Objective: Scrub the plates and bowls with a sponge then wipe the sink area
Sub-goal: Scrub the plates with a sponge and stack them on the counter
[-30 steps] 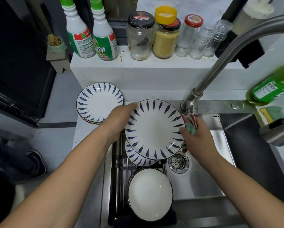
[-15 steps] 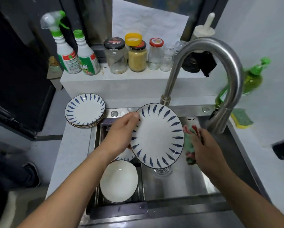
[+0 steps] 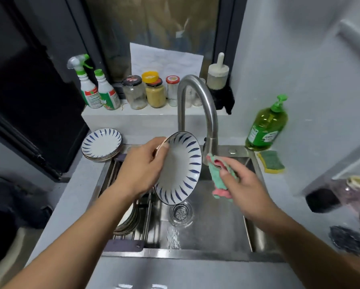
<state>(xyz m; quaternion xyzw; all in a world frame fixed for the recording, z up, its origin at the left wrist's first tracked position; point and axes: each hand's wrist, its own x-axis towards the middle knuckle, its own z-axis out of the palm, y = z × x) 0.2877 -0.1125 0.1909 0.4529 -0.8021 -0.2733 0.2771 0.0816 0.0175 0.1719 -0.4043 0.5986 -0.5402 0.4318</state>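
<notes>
My left hand grips the left rim of a white plate with blue leaf strokes, held tilted on edge over the steel sink. Just right of the plate, my right hand holds a crumpled green and pink cloth under the faucet spout, apart from the plate. Water runs across the sink floor near the drain. A stack of matching plates rests on the counter at back left. More dishes lie on the rack in the sink's left part, partly hidden by my left arm.
The curved faucet rises behind the plate. A green soap bottle and a yellow-green sponge sit at the sink's back right. Spray bottles and jars line the ledge. Dark objects crowd the right counter.
The view has pulled back and up. The plate has tilted further onto its edge, and my right hand with the cloth has drawn slightly away from its rim.
</notes>
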